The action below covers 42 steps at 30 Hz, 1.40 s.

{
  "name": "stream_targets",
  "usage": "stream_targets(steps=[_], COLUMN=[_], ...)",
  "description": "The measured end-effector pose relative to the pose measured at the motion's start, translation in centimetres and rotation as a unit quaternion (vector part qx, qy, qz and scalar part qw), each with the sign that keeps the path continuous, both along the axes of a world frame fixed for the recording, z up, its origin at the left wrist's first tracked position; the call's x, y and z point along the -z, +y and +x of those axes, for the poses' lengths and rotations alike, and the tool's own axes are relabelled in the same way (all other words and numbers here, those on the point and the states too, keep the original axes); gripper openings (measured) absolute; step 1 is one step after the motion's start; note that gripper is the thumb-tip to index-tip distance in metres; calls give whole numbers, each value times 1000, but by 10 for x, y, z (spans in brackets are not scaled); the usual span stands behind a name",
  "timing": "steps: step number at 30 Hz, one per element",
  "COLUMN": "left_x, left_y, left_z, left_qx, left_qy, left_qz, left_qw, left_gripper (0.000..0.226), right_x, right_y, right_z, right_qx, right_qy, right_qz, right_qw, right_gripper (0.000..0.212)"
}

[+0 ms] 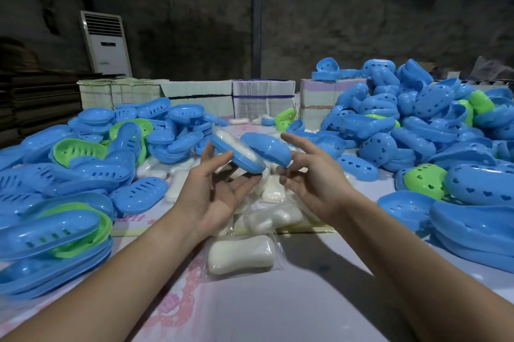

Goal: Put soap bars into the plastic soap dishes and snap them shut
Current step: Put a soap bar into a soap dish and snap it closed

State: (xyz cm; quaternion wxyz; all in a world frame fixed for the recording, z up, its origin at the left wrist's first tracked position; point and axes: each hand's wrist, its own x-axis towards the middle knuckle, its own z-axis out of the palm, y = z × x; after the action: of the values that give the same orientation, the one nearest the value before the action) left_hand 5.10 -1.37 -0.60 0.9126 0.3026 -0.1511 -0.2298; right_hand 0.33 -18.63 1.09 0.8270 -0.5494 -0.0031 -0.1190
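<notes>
Left hand (214, 188), fingers loosely spread, is supporting a blue dish base (236, 154) holding a wrapped soap bar (232, 144). Right hand (311, 174), half open, is touching the blue lid (267, 148). Dish piles are flanking both sides; bare table (278, 308) lies nearest.

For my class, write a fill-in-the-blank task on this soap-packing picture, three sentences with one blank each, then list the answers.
1. The dish half in the left hand holds a wrapped bar of ____.
2. The lid by the right hand is coloured ____.
3. Among the blue dishes in the right pile, a few are ____.

Answers: soap; blue; green
</notes>
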Motion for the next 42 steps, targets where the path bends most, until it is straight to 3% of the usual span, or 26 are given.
stream_targets(steps=[3, 6, 8, 11, 16, 20, 25, 31, 42], left_x=[2, 4, 5, 9, 13, 12, 12, 12, 14], left_y=[-1, 0, 0, -2, -5, -3, -1, 1, 2], left_z=[0, 3, 4, 2, 4, 9, 7, 6, 7], left_qx=[0, -9, -7, 29, 63, 9, -6, -14, -12], left_qy=[-20, -34, -64, -101, -98, -103, -141, -190, -233], left_qz=[20, 58, 96, 99, 83, 96, 145, 180, 195], left_qw=[1000, 998, 993, 990, 990, 990, 979, 965, 953], left_gripper=[55, 71, 82, 81, 78, 70, 80, 73, 74], right_x=[2, 1, 3, 8, 8, 6, 11, 15, 17], right_y=[4, 1, -2, 2, 2, 1, 8, 8, 2], right_z=[-2, -2, 0, 1, 1, 4, 3, 2, 4], right_qx=[-8, -2, -5, -7, -28, 8, 4, 5, -4], right_qy=[-8, 6, 14, 58, 78, -12, -81, -128, -143], right_qz=[-125, -155, -122, -85, -33, 6, -95, -171, -192], right_qw=[992, 988, 992, 995, 996, 1000, 992, 977, 971], right_gripper=[57, 35, 26, 41, 22, 40, 61, 58, 67])
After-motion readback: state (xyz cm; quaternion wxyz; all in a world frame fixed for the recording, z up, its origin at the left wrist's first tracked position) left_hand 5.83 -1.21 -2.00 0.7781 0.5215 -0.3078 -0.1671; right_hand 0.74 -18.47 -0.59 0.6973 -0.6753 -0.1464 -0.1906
